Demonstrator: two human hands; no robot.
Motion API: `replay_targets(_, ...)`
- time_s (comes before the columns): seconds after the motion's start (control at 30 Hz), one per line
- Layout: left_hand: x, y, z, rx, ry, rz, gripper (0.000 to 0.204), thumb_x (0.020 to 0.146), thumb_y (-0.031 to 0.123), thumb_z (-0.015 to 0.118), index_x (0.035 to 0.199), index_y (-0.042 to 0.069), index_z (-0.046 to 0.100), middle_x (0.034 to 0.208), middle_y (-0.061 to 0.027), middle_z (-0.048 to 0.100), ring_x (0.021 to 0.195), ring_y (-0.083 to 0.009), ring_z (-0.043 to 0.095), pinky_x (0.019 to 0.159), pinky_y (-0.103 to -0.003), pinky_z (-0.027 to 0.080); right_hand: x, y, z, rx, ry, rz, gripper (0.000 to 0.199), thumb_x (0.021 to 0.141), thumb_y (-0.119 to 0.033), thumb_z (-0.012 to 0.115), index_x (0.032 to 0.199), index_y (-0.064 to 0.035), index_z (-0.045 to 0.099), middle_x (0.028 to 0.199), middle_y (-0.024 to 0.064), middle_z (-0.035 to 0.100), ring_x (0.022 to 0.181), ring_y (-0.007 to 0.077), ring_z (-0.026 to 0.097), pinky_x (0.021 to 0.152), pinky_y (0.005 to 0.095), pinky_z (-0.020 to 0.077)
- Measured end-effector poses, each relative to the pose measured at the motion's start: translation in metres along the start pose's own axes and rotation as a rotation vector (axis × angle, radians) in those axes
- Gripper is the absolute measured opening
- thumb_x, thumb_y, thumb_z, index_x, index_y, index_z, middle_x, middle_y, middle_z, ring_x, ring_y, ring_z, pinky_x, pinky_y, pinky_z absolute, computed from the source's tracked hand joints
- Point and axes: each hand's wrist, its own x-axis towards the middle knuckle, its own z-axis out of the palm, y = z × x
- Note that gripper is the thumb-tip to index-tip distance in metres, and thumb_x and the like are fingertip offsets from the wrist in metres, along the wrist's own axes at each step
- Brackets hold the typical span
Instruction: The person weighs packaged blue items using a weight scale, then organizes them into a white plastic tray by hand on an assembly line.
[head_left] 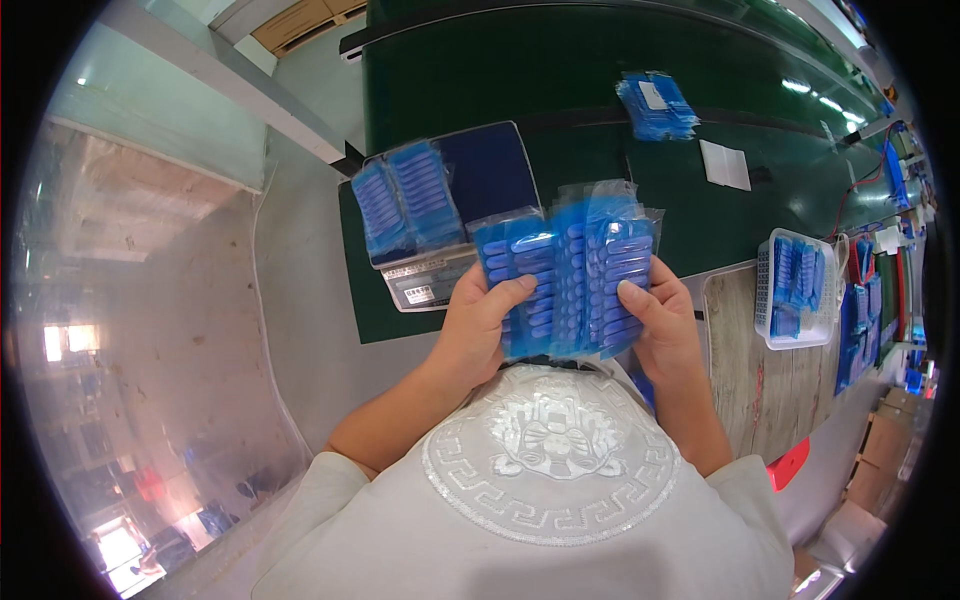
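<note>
Pale shirt (pixel 555 500) cloth, with a raised white emblem and a key-pattern border, lies closest to the camera across the lower middle. Beyond it stretches a dark green table (pixel 480 75), with a smaller wood-grain table (pixel 735 390) on the right. Near the green table's left corner sits a flat device (pixel 497 165) with a dark blue top and a silvery front.

In front of the person's chest, between both hands, are the held blue packs (pixel 570 280), clear-wrapped and showing rows of rounded, lighter blue pieces. The left hand (pixel 480 318) is closed on their left edge, thumb flat across the front; the right hand (pixel 668 325) grips the right edge likewise, thumb on top. The fingers behind are mostly hidden.

A white basket (pixel 764 295) on the wood-grain table contains similar packs (pixel 798 270). More blue packs (pixel 410 200) rest on the device, side by side and overlapping. Farther back on the green table lies a blue stack (pixel 665 118), with a folded white sheet (pixel 725 165) near it.
</note>
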Motion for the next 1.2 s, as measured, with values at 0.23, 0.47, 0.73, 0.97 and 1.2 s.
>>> replay_targets(0.23,0.000,-0.002,0.005,0.024,-0.009,-0.027,0.028,0.090,0.004,0.053,0.118,0.003,0.051,0.113,-0.0104,0.061,0.102,-0.0198,0.061,0.089,-0.037,0.052,0.001,0.001,-0.002,-0.010,-0.007,0.027,0.037,0.087,-0.013,0.065,0.119,0.0025,0.053,0.108,0.0134,0.064,0.094,0.0166,0.064,0.085,0.0316,0.0530)
replay_targets(0.47,0.003,-0.002,0.004,0.017,-0.058,-0.016,0.031,0.090,0.006,0.054,0.120,0.003,0.050,0.115,-0.0106,0.060,0.104,-0.0202,0.060,0.091,-0.038,0.051,0.003,0.003,-0.003,-0.017,0.008,0.033,0.035,0.088,-0.012,0.064,0.119,0.0017,0.054,0.107,0.0120,0.065,0.095,0.0150,0.064,0.085,0.0305,0.0523)
replay_targets(0.73,0.009,-0.006,0.001,0.082,0.046,-0.013,0.031,0.089,0.003,0.055,0.119,0.002,0.051,0.114,-0.0107,0.061,0.103,-0.0197,0.060,0.090,-0.037,0.050,0.004,0.000,0.000,-0.097,0.029,0.030,0.034,0.088,-0.013,0.064,0.118,0.0014,0.054,0.106,0.0098,0.065,0.094,0.0127,0.062,0.085,0.0281,0.0511)
replay_targets(0.97,0.010,-0.007,0.002,0.079,0.020,0.030,0.028,0.089,0.001,0.054,0.117,0.002,0.053,0.113,-0.0111,0.062,0.102,-0.0201,0.061,0.090,-0.037,0.051,0.005,-0.002,0.001,-0.115,0.011,0.021,0.035,0.088,-0.013,0.064,0.118,0.0018,0.054,0.107,0.0103,0.065,0.094,0.0128,0.062,0.085,0.0282,0.0512)
replay_targets(1.2,0.009,-0.009,0.002,0.085,0.014,0.008,0.028,0.090,0.001,0.054,0.118,0.003,0.051,0.112,-0.0105,0.062,0.101,-0.0190,0.061,0.089,-0.036,0.051,0.003,0.000,-0.006,0.050,0.019,0.061,0.037,0.086,-0.012,0.066,0.119,0.0014,0.054,0.108,0.0120,0.065,0.095,0.0160,0.063,0.086,0.0304,0.0518)
